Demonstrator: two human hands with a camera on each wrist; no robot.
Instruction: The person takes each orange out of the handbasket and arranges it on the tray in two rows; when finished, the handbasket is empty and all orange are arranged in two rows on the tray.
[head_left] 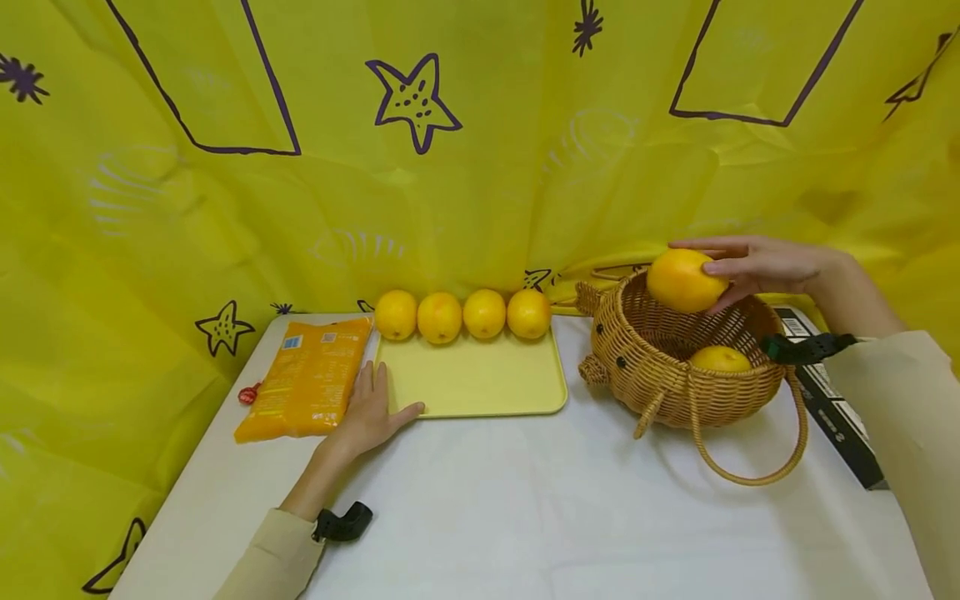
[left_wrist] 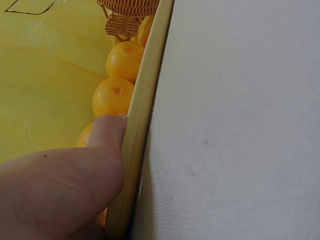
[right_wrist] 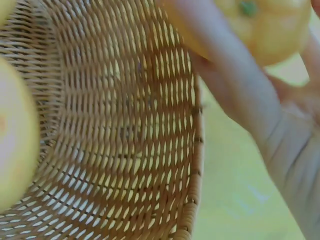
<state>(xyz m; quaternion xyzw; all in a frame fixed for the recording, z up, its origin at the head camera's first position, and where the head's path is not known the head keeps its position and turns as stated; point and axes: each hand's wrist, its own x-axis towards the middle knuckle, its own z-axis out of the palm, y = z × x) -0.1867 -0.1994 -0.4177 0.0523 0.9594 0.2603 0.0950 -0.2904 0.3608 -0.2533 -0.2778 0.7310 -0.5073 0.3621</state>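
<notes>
My right hand (head_left: 776, 263) grips an orange (head_left: 684, 281) above the mouth of a pig-shaped wicker basket (head_left: 652, 367). The right wrist view shows this fruit's green stem spot, the fingers wrapped about it, beside the basket's rim (right_wrist: 192, 200). Inside the basket lies at least one more orange (head_left: 720, 359). My left hand (head_left: 367, 423) rests at the front left corner of a pale yellow tray (head_left: 472, 385), fingers stretched along its left side and thumb on the front edge. Several oranges (head_left: 484, 314) stand in a row along the tray's back.
An orange packet (head_left: 307, 383) lies left of the tray, with a small red-wrapped sweet (head_left: 248, 394) at its outer side. A black and white box (head_left: 836, 408) lies right of the basket. The basket's handle (head_left: 750, 481) hangs toward the front. A yellow patterned cloth (head_left: 480, 200) hangs behind.
</notes>
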